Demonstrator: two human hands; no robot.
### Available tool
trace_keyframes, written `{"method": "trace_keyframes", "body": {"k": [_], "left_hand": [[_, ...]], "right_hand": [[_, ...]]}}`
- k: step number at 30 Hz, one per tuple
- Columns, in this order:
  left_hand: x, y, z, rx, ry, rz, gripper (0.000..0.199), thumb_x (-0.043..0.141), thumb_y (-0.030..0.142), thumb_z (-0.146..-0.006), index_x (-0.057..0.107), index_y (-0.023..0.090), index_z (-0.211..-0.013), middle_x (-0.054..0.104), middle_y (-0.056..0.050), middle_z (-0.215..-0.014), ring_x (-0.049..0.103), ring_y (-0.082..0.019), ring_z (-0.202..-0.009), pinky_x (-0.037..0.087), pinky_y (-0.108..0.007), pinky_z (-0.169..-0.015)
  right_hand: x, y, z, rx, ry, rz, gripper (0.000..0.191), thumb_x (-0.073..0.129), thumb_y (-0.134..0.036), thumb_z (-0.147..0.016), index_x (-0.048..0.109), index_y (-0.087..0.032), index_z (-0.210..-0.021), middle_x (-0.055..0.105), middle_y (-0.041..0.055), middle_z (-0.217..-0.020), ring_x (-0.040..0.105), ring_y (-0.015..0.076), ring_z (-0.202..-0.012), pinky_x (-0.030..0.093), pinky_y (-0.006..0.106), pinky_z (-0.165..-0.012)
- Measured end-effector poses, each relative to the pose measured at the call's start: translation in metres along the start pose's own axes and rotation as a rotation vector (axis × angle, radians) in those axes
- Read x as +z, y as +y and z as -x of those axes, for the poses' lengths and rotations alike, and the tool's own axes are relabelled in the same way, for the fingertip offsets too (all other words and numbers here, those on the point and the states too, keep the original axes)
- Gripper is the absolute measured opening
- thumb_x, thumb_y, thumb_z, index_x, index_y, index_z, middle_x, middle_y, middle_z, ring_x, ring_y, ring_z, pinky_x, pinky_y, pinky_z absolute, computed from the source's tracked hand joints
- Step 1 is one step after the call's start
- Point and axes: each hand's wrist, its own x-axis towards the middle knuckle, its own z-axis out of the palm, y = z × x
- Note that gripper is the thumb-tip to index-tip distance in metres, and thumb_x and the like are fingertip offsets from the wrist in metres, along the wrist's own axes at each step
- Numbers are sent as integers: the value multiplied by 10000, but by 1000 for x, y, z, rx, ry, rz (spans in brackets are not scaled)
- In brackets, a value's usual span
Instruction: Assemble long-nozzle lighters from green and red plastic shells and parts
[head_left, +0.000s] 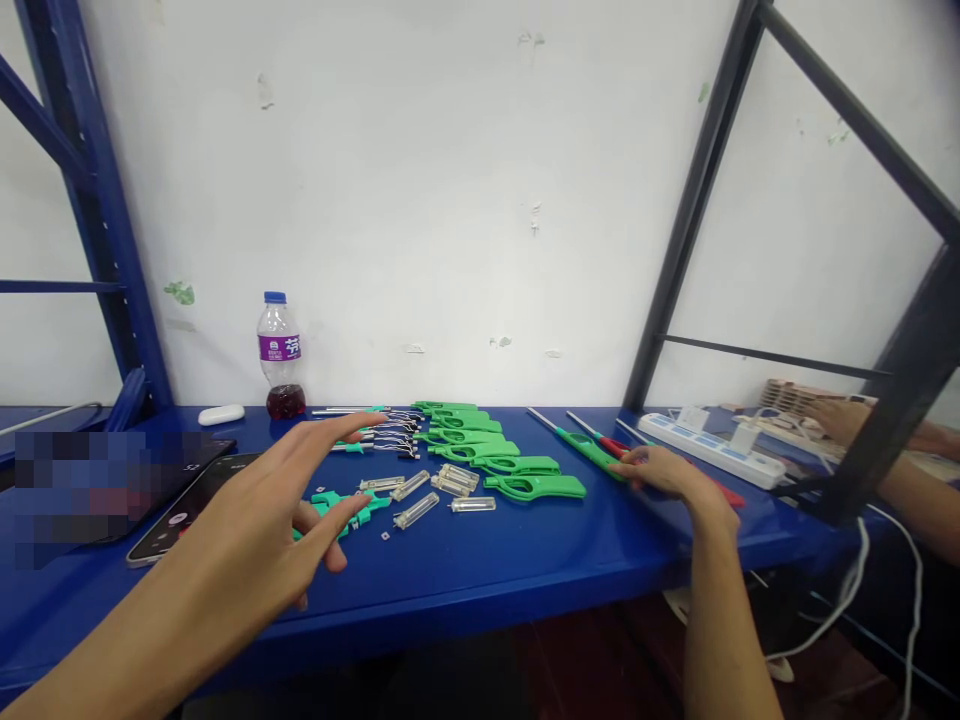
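Observation:
My left hand [292,490] is held over the left part of the table, thumb and fingers spread, with nothing in it. Under and beside it lie small teal plastic parts [352,510], partly hidden. At the right, my right hand [660,475] has its fingers closed on the handle end of a green long-necked lighter [589,452] lying on the table. Red-handled lighters [600,432] lie next to it, partly behind the hand. Between my hands are clear fuel tanks [417,510], a row of green lighter handle shells [536,487], and metal tubes with black wires [390,437].
A blue table [465,570] carries everything. Two phones [176,515], a white case [221,414] and a drink bottle [281,360] are at the left. A power strip [712,450] and dark frame post [694,200] stand right. Beyond, another person's hand [840,420] shows.

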Motion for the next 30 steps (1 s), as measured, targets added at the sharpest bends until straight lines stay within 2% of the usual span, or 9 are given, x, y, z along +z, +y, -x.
{"method": "trace_keyframes", "body": {"k": [2, 4, 6, 8, 12, 16, 22, 26, 30], "left_hand": [[0, -5, -2, 19, -12, 12, 666, 594, 529, -876, 501, 324, -1503, 767, -49, -1035, 564, -107, -332, 467, -212, -269], [2, -16, -6, 27, -18, -4, 635, 570, 557, -882, 538, 342, -1478, 733, -72, -1203, 578, -100, -352, 423, -206, -233], [4, -27, -12, 71, -45, -50, 577, 527, 591, -892, 609, 356, -1413, 641, -80, -1391, 613, -99, -400, 426, -212, -234], [6, -34, -17, 131, -84, -119, 524, 476, 597, -924, 659, 363, -1355, 593, -71, -1457, 582, -77, -385, 480, -234, -280], [10, -39, -22, 252, -35, -256, 522, 385, 637, -977, 719, 362, -1269, 636, -57, -1379, 556, -85, -398, 586, -309, -459], [16, -44, -24, 355, 33, -341, 540, 328, 663, -1016, 736, 369, -1214, 623, -54, -1375, 697, -172, -648, 623, -358, -660], [16, -63, -31, 349, -61, -405, 500, 313, 581, -1054, 720, 344, -1221, 656, -60, -1349, 740, -281, -1041, 605, -395, -864], [15, -73, -35, 323, -96, -436, 508, 313, 580, -1053, 729, 326, -1197, 722, -48, -1269, 701, -310, -1171, 575, -417, -945], [16, -74, -37, 308, -92, -461, 530, 317, 580, -1046, 748, 294, -1159, 754, -56, -1218, 723, -302, -1112, 579, -404, -911]], "right_hand": [[-5, -7, 6, -56, 15, -7, 442, 673, -575, -829, 797, -177, -976, 761, 83, -756, 690, 248, -704, 468, 310, -597], [-6, -19, 14, -150, -15, -32, 486, 649, -616, -846, 804, -189, -1018, 779, 84, -855, 707, 258, -824, 495, 306, -684], [-4, -34, 23, -252, -90, -53, 528, 682, -665, -819, 807, -215, -1066, 787, 66, -926, 704, 255, -894, 499, 294, -749], [2, -49, 30, -323, -179, -52, 565, 757, -679, -755, 802, -241, -1108, 784, 42, -921, 698, 248, -901, 493, 287, -766], [14, -68, 31, -358, -289, -10, 586, 865, -626, -649, 793, -235, -1080, 745, 25, -865, 667, 228, -823, 468, 283, -697], [19, -71, 27, -349, -332, 31, 543, 916, -562, -585, 782, -217, -983, 704, 18, -850, 634, 212, -787, 449, 273, -658], [19, -69, 28, -380, -339, 47, 503, 909, -557, -589, 773, -214, -931, 675, 2, -832, 611, 196, -770, 427, 264, -632], [17, -66, 31, -410, -355, 57, 449, 892, -552, -623, 773, -222, -904, 699, 3, -852, 627, 206, -816, 436, 264, -655], [18, -66, 33, -417, -375, 87, 430, 868, -558, -653, 776, -208, -886, 724, 20, -859, 645, 222, -826, 446, 283, -673]]}}
